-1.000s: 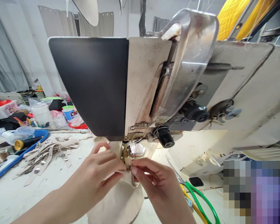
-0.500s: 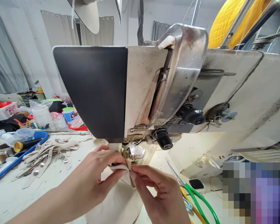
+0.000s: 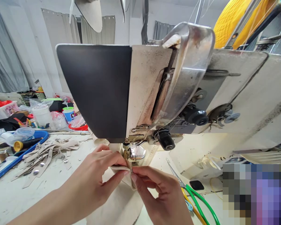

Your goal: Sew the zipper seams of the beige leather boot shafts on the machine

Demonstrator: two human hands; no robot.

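Off-white metal, grimy and rust-stained: sewing machine (image 3: 150, 68) fills the upper view, its arm running out of frame at right. Below it, on the pale worktable (image 3: 61, 200), lies the cream cloth (image 3: 117, 204), the next largest item. Plain, matte, without visible pattern; broad, nearly flat panel toward the wearer, faint creases, upper end gathered into a raised fold directly in front of the presser foot area (image 3: 126, 153). Fold looks thick, in more than one layer; exact count not readable.

Left hand (image 3: 103, 176): thumb and forefinger pinching the fold's left side, a pale lip of cloth showing between them. Right hand (image 3: 160, 190): thumb and forefinger tips pressed together on the fold's right side, remaining fingers curled under. Scissors (image 3: 189, 188) with green handle near the right wrist, partly behind it.

Hidden or unclear: cloth's near end cut off by the lower frame edge; parts of the panel covered by both hands; needle tip and any stitching not distinguishable behind the fingers.
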